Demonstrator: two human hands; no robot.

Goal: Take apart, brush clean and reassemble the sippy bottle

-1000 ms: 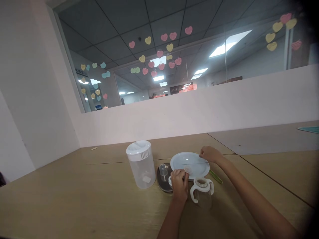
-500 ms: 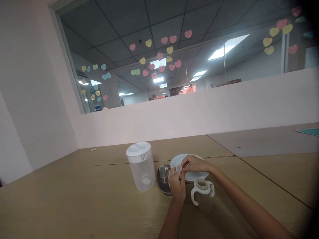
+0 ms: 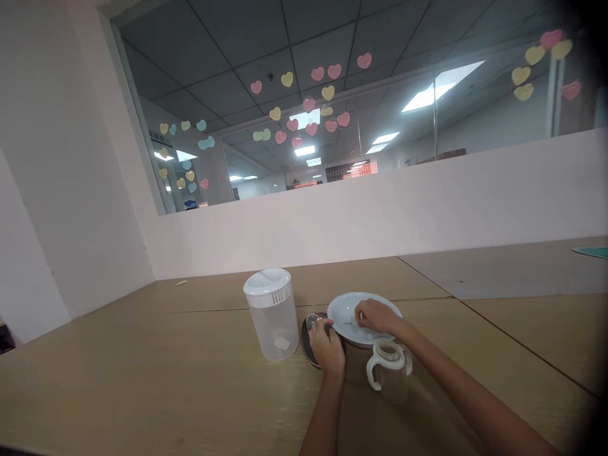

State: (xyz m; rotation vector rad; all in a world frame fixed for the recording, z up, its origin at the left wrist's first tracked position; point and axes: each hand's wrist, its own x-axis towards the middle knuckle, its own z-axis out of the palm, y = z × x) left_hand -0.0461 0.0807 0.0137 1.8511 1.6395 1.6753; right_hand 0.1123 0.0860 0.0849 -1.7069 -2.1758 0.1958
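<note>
Bare bench spans the lower left of the frame, open to a low pass. At centre, the upright lidded container blocks it; right of that, the dark tray, white plate and two-handled bottle crowd together.

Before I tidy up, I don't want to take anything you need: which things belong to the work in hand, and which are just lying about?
Likely in use:
- white plate, under the right hand
- dark round tray and clear cup, by the left hand
- two-handled bottle, close by

Probably lying about:
- small pale strip
- teal item, right edge
</note>
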